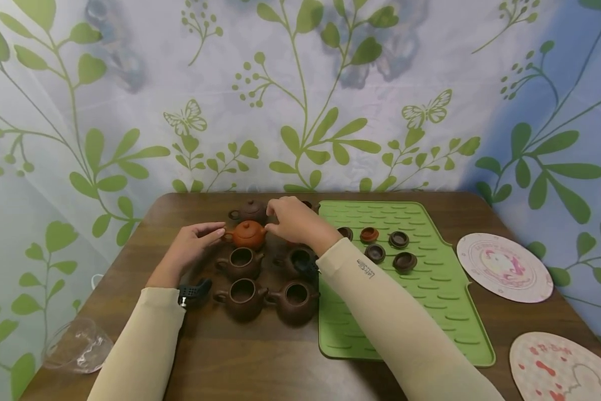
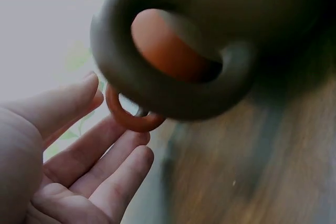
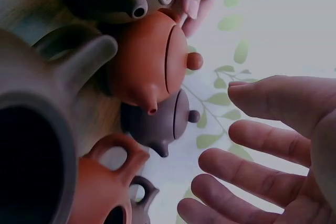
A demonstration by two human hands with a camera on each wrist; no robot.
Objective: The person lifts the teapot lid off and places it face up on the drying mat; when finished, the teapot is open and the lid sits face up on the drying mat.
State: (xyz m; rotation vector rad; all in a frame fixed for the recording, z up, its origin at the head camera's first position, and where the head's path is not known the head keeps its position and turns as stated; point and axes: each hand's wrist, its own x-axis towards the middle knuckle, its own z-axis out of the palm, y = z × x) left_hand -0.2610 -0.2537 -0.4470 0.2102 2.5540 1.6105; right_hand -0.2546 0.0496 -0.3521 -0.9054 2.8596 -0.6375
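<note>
A lidded orange teapot (image 1: pixel 248 235) stands between my two hands, its handle to the left. My left hand (image 1: pixel 194 244) is at that handle; in the left wrist view its fingertips are right by the orange handle (image 2: pixel 137 124), thumb and fingers apart. Around the spout side hovers my right hand (image 1: pixel 297 220). The right wrist view shows its fingers (image 3: pixel 252 169) spread, with nothing in them. Behind the orange teapot is a lidded dark teapot (image 3: pixel 157 119). A second orange teapot (image 3: pixel 92 192), lidless, is mostly hidden under my right arm in the head view.
Nearer me stand several lidless dark teapots (image 1: pixel 242 301). On the green mat (image 1: pixel 430 323) at right lie several small lids (image 1: pixel 398 239), one of them orange. Two round pale mats (image 1: pixel 503 267) lie along the right edge, and a clear glass (image 1: pixel 82 345) is at front left.
</note>
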